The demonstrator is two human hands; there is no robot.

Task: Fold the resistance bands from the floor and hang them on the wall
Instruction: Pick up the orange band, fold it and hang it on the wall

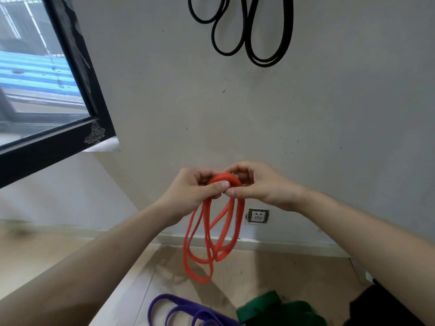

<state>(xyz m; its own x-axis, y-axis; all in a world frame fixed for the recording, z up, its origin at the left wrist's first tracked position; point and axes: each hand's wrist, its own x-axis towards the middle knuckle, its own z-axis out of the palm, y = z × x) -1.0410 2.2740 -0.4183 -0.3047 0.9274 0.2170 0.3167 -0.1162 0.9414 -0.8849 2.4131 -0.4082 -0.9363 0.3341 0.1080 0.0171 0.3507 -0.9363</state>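
Orange band (pixel 213 231) hangs in loops; purple (pixel 179 310), green (pixel 277 309) bands on floor

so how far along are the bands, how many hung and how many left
Done: black bands already hang on the wall. In hand: the orange band is gathered into loops, pinched at the top by the left hand and right hand, not yet hung. Left: the purple band and green band still lie on the floor.

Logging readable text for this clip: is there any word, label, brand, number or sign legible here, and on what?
None can be read.
Orange rubber resistance band held in both hands: no print shows.
Black bands hanging on the wall, purple band, green band: no markings visible.
White wall socket: only slots, too small for text.
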